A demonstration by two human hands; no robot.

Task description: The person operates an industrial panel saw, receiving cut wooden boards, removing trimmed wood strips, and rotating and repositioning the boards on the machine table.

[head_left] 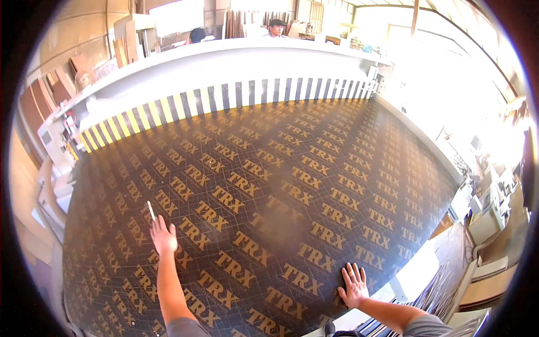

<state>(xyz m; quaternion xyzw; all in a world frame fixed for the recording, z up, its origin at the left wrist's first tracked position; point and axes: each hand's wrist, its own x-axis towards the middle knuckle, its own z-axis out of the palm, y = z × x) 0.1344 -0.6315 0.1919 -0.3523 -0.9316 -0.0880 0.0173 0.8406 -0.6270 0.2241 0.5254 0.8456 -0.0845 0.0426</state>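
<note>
A large dark brown board (224, 168) with rows of repeated gold lettering spreads out in front of me, its surface crossed by fine pale lines. My left hand (164, 237) reaches over its left part, back of the hand up. A slim white stick (150, 210) juts forward from the fingers of that hand; its lower end is hidden there, and its exact kind is too small to make out. On the right, near the board's front edge, my right hand (353, 285) lies flat with its fingers spread and nothing in it.
A long white machine beam (236, 62) with a yellow, black and white striped strip (224, 98) runs along the far side. Behind it are a person in a dark cap (276, 28) and another dark-haired head (197, 35). Stacked sheets and equipment (488, 219) stand at right.
</note>
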